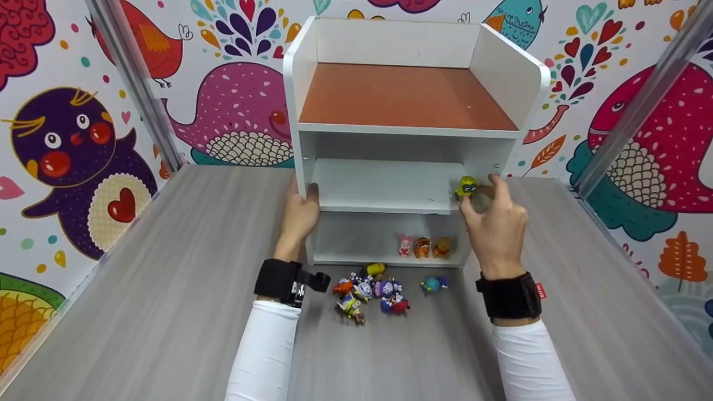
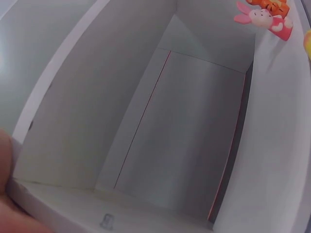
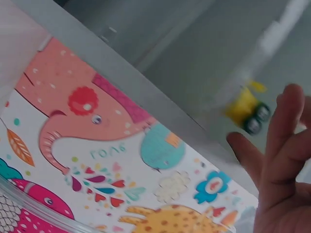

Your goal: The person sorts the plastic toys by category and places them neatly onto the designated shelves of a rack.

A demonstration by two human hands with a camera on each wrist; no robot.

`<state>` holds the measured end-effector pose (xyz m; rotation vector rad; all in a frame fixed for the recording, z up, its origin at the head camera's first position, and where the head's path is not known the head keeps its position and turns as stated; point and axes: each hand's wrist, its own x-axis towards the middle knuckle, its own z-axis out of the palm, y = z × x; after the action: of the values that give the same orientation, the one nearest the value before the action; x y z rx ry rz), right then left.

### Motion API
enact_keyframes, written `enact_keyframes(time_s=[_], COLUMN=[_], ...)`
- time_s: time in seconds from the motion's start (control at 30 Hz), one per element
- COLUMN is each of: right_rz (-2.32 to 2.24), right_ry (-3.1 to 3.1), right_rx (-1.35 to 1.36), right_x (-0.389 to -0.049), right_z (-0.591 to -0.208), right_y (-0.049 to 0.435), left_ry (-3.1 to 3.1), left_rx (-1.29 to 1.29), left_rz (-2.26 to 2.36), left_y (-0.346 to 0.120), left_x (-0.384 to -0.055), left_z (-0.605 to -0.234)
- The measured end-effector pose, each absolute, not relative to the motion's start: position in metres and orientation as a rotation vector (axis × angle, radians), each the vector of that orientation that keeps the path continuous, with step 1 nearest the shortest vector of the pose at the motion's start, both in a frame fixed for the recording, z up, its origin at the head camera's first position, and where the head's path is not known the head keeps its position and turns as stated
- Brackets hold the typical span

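A small white shelf unit (image 1: 409, 132) stands upright on the table. My left hand (image 1: 301, 217) grips its left side panel, thumb on the inner side; part of that hand (image 2: 14, 213) shows at the left wrist view's lower left corner. On the middle shelf, near the right end, stands a small yellow-green toy figure (image 1: 466, 186) with dark goggle-like eyes. Beside it is my right hand (image 1: 497, 234), thumb and forefinger spread apart. In the right wrist view a gap shows between the toy figure (image 3: 245, 111) and the fingers (image 3: 286, 114).
Pink piglet (image 1: 404, 245), striped tiger (image 1: 422, 247) and yellow bear (image 1: 442, 248) figures stand on the bottom shelf's right half. Several loose toy figures (image 1: 365, 289) lie in front of the unit, a blue-green one (image 1: 433, 284) apart at right. A patterned wall (image 1: 234, 106) stands behind.
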<state>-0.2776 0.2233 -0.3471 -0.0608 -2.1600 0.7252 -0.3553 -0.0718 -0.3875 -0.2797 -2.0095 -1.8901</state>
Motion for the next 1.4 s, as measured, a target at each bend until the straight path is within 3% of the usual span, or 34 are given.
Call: enact_keyframes(time_s=[0.17, 0.3, 0.43, 0.57, 0.9, 1.4], right_rz=[0.699, 0.642, 0.650, 0.569, 0.361, 0.389], right_ry=[-2.144, -2.138, -2.270, -2.549, -2.821, -2.963], right_rx=[-0.034, 0.227, 0.598, 0.785, 0.918, 0.960], right_x=[-0.259, -0.247, -0.249, -0.260, -0.272, -0.271], right_z=[-0.333, -0.332, -0.349, -0.381, -0.427, -0.430], right_y=[0.217, 0.205, 0.184, 0.160, 0.145, 0.144], left_ry=[-2.013, -2.019, -2.015, -2.025, -2.019, -2.066], left_rx=[-0.273, -0.278, -0.274, -0.251, -0.282, -0.245], left_rz=[-1.891, -1.883, -1.894, -1.895, -1.874, -1.874], left_y=[-0.072, -0.073, -0.073, -0.074, -0.072, -0.073], left_x=[-0.355, -0.355, -0.354, -0.353, -0.354, -0.353], left_z=[-0.388, -0.388, -0.388, -0.391, -0.388, -0.386])
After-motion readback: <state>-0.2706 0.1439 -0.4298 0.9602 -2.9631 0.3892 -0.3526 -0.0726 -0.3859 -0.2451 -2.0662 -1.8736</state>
